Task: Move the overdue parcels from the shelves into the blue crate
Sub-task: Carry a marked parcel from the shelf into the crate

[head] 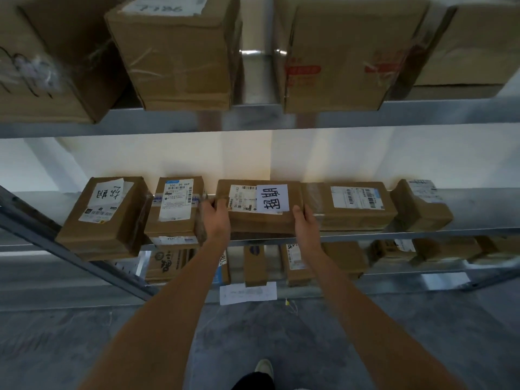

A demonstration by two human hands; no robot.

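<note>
parcel (259, 206) on middle shelf (422, 235) | between hands | left (215, 218), right (305, 223) grasping its ends

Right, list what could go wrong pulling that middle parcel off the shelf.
1. The held parcel sits tight against the parcel on its right, so sliding it out may drag that one along.
2. The left hand and right hand grip only the front corners, so it could tip.
3. No blue crate is in view.
</note>
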